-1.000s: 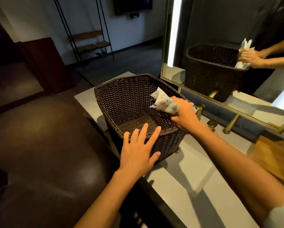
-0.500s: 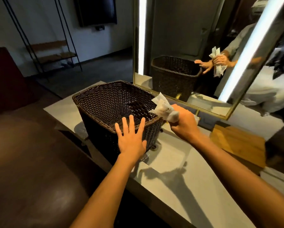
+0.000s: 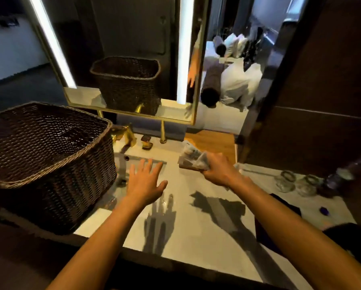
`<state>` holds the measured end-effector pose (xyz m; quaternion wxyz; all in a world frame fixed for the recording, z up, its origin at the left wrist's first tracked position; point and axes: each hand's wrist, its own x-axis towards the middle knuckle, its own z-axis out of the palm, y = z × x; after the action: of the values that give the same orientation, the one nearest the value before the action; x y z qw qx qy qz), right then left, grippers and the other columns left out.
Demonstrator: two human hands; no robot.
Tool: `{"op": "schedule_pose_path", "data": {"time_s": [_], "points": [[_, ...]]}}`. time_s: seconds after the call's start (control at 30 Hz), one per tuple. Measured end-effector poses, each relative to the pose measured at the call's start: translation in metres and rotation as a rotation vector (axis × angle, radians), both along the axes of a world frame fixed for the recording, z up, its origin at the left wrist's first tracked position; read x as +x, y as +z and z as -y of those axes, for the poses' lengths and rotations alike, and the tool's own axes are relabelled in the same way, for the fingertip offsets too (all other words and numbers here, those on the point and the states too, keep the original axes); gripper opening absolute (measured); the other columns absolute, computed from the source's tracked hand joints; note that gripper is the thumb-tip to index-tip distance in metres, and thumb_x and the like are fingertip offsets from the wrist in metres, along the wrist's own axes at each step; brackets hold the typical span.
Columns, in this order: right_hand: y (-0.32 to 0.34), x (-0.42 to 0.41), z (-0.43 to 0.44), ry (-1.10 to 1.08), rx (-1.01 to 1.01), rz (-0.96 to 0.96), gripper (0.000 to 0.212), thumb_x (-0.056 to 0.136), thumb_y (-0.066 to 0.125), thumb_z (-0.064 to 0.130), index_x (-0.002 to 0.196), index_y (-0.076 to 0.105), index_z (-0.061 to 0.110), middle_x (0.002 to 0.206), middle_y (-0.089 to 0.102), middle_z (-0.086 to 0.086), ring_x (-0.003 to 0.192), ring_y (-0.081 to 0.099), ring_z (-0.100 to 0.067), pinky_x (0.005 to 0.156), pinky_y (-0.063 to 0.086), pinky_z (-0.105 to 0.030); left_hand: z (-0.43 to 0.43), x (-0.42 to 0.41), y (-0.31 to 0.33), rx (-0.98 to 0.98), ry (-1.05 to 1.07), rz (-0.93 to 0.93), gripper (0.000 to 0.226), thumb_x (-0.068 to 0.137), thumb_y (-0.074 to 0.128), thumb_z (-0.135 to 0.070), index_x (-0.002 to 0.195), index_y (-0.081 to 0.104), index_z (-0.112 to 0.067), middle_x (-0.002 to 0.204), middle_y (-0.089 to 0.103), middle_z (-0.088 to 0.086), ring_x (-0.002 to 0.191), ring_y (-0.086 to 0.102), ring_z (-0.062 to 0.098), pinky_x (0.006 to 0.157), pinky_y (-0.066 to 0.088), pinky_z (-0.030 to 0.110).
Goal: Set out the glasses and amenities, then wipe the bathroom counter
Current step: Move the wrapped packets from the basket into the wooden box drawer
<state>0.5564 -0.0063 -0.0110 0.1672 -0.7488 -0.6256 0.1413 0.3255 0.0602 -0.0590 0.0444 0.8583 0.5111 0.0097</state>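
R hand (image 3: 216,170) clenched round a bunch of small wrapped amenity packets (image 3: 193,159), held above the pale counter (image 3: 196,237) near its far edge, just right of the sink. L hand (image 3: 147,181) empty, fingers spread, palm down over the sink basin (image 3: 133,162), just right of the dark wicker basket (image 3: 48,155) at the counter's left end. Two glasses (image 3: 285,181) stand side by side at far right, well apart from both hands. Gold tap (image 3: 126,135) behind basket, w/ mirror (image 3: 121,59) above.

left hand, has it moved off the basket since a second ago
Yes. The left hand has left the basket rim and now hovers open to its right, above the sink.
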Motion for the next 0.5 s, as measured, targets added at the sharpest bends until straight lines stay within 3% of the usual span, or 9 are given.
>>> {"op": "schedule_pose_path", "data": {"time_s": [0.13, 0.23, 0.33, 0.5], "points": [[-0.022, 0.058, -0.009, -0.039, -0.055, 0.009, 0.034, 0.087, 0.07, 0.02, 0.118, 0.058, 0.029, 0.113, 0.067, -0.006, 0.101, 0.064, -0.026, 0.082, 0.055, -0.041, -0.003, 0.077, -0.018, -0.088, -0.075, 0.014, 0.071, 0.096, 0.044, -0.06, 0.158, 0.021, -0.034, 0.165, 0.031, 0.005, 0.151, 0.032, 0.031, 0.122, 0.025, 0.051], [-0.038, 0.093, -0.028, -0.054, -0.089, 0.02, 0.035, 0.086, 0.071, 0.02, 0.117, 0.057, 0.029, 0.115, 0.066, -0.005, 0.103, 0.063, -0.025, 0.084, 0.056, -0.041, -0.012, 0.125, -0.032, -0.176, -0.082, 0.036, 0.066, 0.095, 0.046, -0.059, 0.153, 0.031, -0.033, 0.148, 0.056, 0.004, 0.129, 0.058, 0.029, 0.106, 0.046, 0.044], [-0.061, 0.129, -0.055, -0.053, -0.117, 0.012, 0.035, 0.087, 0.07, 0.023, 0.12, 0.057, 0.027, 0.118, 0.065, -0.006, 0.106, 0.063, -0.026, 0.087, 0.056, -0.041, -0.027, 0.168, -0.051, -0.289, -0.004, 0.1, 0.056, 0.095, 0.048, -0.06, 0.143, 0.044, -0.033, 0.136, 0.065, 0.002, 0.12, 0.064, 0.027, 0.094, 0.053, 0.04], [-0.099, 0.163, -0.101, -0.038, -0.168, 0.084, 0.038, 0.09, 0.067, 0.027, 0.125, 0.054, 0.029, 0.118, 0.063, -0.006, 0.106, 0.061, -0.027, 0.085, 0.055, -0.041, -0.052, 0.211, -0.087, -0.507, 0.161, 0.265, 0.046, 0.092, 0.055, -0.057, 0.126, 0.062, -0.026, 0.126, 0.071, 0.0, 0.113, 0.067, 0.023, 0.094, 0.056, 0.041]]}}
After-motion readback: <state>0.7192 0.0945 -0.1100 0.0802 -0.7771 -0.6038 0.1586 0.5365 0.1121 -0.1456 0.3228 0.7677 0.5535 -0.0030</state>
